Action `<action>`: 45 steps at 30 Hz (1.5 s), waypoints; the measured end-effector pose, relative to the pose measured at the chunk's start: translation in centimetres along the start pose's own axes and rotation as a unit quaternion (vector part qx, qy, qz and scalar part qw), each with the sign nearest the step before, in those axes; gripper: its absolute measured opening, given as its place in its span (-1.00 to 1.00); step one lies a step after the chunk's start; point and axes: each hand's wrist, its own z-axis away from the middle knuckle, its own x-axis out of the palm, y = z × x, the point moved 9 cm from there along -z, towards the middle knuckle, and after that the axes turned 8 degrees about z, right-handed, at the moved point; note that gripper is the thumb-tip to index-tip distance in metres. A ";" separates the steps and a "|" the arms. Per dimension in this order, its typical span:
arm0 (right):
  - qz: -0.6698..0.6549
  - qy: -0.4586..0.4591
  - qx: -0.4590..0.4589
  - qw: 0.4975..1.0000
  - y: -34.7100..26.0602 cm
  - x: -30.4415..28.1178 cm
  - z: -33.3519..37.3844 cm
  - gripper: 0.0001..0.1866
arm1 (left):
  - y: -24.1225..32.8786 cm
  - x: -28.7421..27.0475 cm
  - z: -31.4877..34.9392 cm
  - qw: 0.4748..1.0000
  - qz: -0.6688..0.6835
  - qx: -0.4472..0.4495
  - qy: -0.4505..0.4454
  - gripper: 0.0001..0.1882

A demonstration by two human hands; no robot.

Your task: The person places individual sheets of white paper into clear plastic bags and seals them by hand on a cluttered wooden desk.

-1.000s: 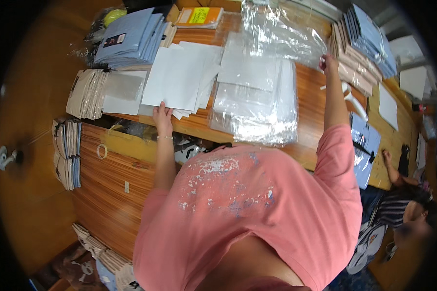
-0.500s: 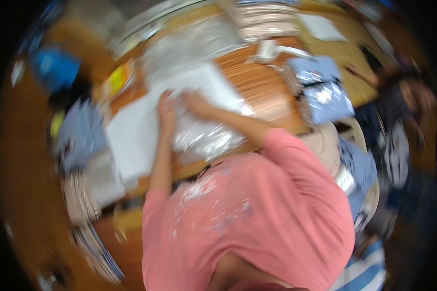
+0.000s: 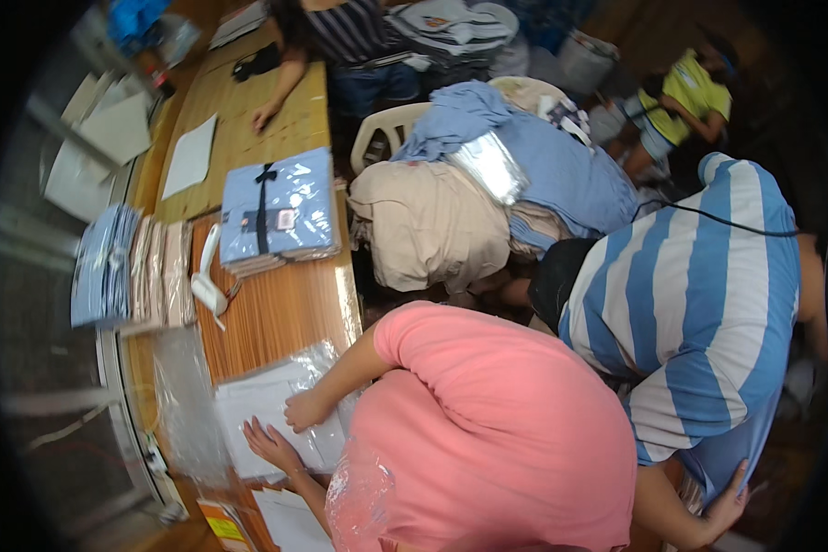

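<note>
A wooden table (image 3: 271, 327) ran down the left of the frame, bearing bagged folded shirts (image 3: 294, 198), blue on top, in the upper left. White sheets (image 3: 241, 405) lay at the lower left. The left hand (image 3: 271, 445) rested on them, fingers spread; the right hand (image 3: 309, 410) curled beside it, any grip unclear.
</note>
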 end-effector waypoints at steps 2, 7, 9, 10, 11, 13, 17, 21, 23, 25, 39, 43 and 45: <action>-0.017 -0.008 0.007 1.000 -0.2 0.3 -0.1 -0.87 | -0.7 -0.4 0.5 1.000 0.017 -0.002 0.015 -0.58; 0.017 0.153 0.000 0.988 -1.2 -1.8 3.2 -0.89 | -1.0 -0.2 0.7 1.000 0.006 -0.011 0.013 -0.56; 0.019 0.182 -0.001 0.983 -1.5 -2.1 4.3 -0.89 | -0.6 0.0 0.4 1.000 -0.013 -0.009 0.007 -0.56; 0.024 0.157 -0.003 0.987 -1.7 -1.9 4.2 -0.89 | -0.7 0.0 0.4 1.000 -0.017 -0.005 0.008 -0.56; 0.030 0.132 -0.005 0.991 -2.0 -1.8 4.0 -0.90 | -0.8 0.0 0.3 1.000 -0.021 -0.002 0.009 -0.56; 0.038 0.102 -0.008 0.994 -2.3 -1.3 3.7 -0.90 | -0.8 0.0 0.3 1.000 -0.024 0.000 0.012 -0.56; 0.031 0.098 -0.032 0.994 -2.2 -1.8 2.9 -0.90 | -0.7 -0.4 0.5 1.000 -0.019 -0.004 0.019 -0.55; -0.036 0.074 -0.079 0.993 -1.8 -2.8 0.9 -0.88 | -0.3 -0.6 0.5 1.000 -0.016 0.007 0.019 -0.55; -0.031 0.081 -0.110 0.990 -2.6 -4.0 0.4 -0.88 | -0.5 -0.5 0.6 1.000 -0.011 0.006 0.022 -0.55; -0.022 0.091 -0.126 0.988 -3.2 -5.2 0.2 -0.87 | -0.4 -0.3 0.7 1.000 -0.002 0.006 0.019 -0.54; -0.081 0.236 -0.196 0.948 -5.0 -10.4 2.4 -0.93 | -1.0 -0.1 1.1 0.999 0.004 0.020 0.025 -0.53; -0.102 0.140 -0.160 0.972 -4.2 -9.1 3.1 -0.93 | -0.9 0.0 1.2 0.999 -0.010 0.018 0.029 -0.55; -0.092 0.113 -0.150 0.978 -4.8 -10.4 4.1 -0.93 | -0.9 0.0 1.3 0.999 -0.017 0.007 0.028 -0.56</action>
